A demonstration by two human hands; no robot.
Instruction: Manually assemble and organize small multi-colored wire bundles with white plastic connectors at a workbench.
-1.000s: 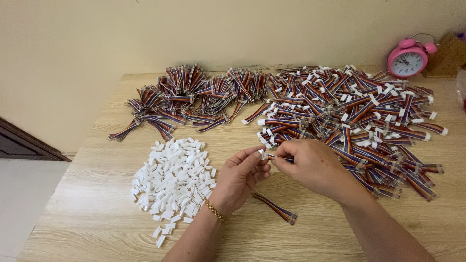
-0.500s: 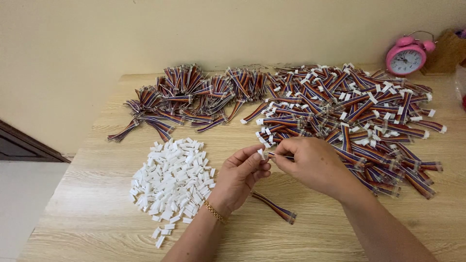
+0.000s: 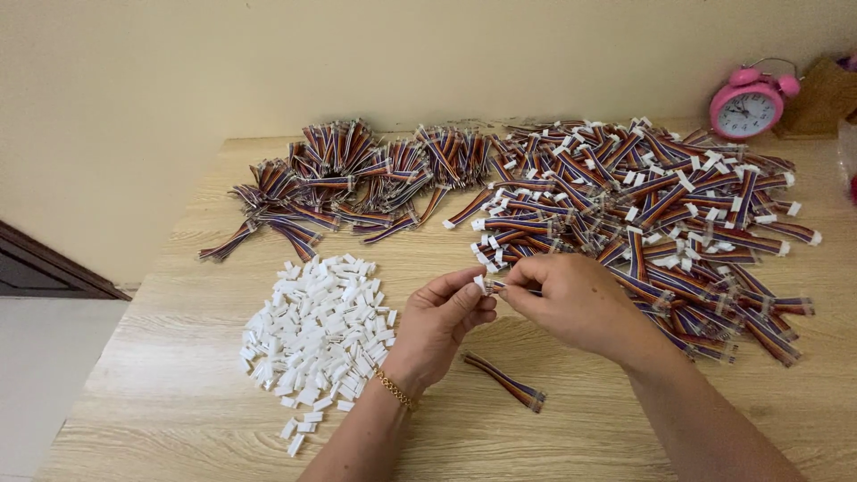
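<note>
Both hands meet over the middle of the wooden table (image 3: pixel 178 393). The left hand (image 3: pixel 439 326) has its thumb and forefinger pinched shut on a small white connector housing (image 3: pixel 480 283), which sits right at the tips of those fingers. The right hand (image 3: pixel 571 299) is closed in a pinch on the end of a short multicoloured ribbon cable (image 3: pixel 511 286), its tip touching the housing, so the two pieces lie between the two sets of fingertips. How far the cable end is seated in the housing cannot be told.

A gold bracelet (image 3: pixel 394 389) circles the left wrist. Just beside that wrist lies a single loose ribbon cable (image 3: pixel 505 382). Left of the hands sits a heap of white housings (image 3: pixel 314 335); behind and right spreads a large pile of cables (image 3: pixel 643 210), some already with white ends. A pink alarm clock (image 3: pixel 750 100) stands at the far right corner.
</note>
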